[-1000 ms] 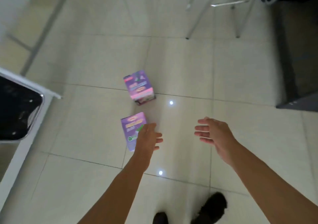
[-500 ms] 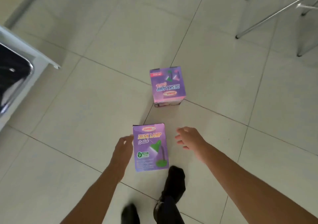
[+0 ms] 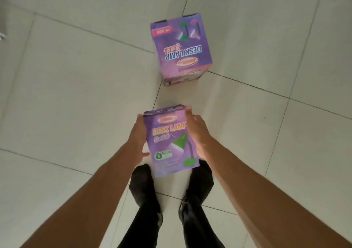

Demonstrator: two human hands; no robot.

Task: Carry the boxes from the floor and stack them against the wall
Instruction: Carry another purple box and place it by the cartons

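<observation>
both hands have closed in on the near box since half a second ago, when they hung apart on either side of it. now the left hand (image 3: pixel 138 136) presses flat along the left side of the near box (image 3: pixel 170 143) and the right hand (image 3: pixel 196 133) along its right side, fingertips reaching the far top edge. so the grip is clamped on the carton between two palms, fingers mostly straight rather than curled round it. whether the box has left the floor (image 3: pixel 66 85) yet is hard to tell; it sits just ahead of the person's dark shoes (image 3: pixel 142 179), with its printed desk-lamp face up.

the far box (image 3: pixel 182 47) stands on the floor well apart from the near one, untouched, its print upside down from this view.

the step in hand looks like the first pick-up, so the task is barely begun. next comes a straight lift with even squeeze from both sides, since a light carton held by palm pressure alone could slip or twist. no wall shows in this view, so the person must turn to find it.
</observation>
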